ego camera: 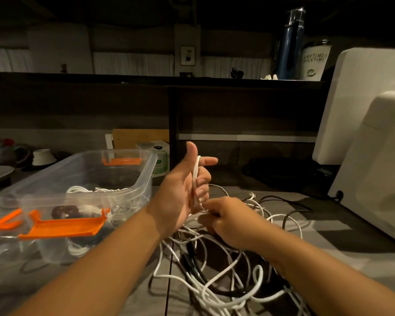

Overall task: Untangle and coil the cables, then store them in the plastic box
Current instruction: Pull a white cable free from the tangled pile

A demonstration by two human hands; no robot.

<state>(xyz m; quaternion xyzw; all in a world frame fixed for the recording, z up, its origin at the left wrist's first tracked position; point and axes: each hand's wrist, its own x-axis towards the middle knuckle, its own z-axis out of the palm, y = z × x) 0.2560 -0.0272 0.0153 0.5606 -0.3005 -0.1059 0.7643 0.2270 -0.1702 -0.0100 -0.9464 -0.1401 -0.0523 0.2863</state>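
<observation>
Two bare hands work a cable over a grey wooden tabletop (328, 236) in a dim room.
Head view: a dark shelf runs along the back, carrying a tall blue bottle (290, 46) and a white printed cup (315, 62), and a large white appliance (363, 99) stands at the right. The clear plastic box with orange clips (146, 179) sits open at the left, with coiled cables inside. The left hand (183, 190) is raised, thumb up and forefinger stretched out. Its other fingers curl around loops of a thin white cable (195, 176). The right hand (228, 222) is lower, just beside the left palm's heel, with its fingers closed in a pinch on the same cable. A loose tangle of white and black cables (214, 281) sprawls on the table beneath both forearms.
</observation>
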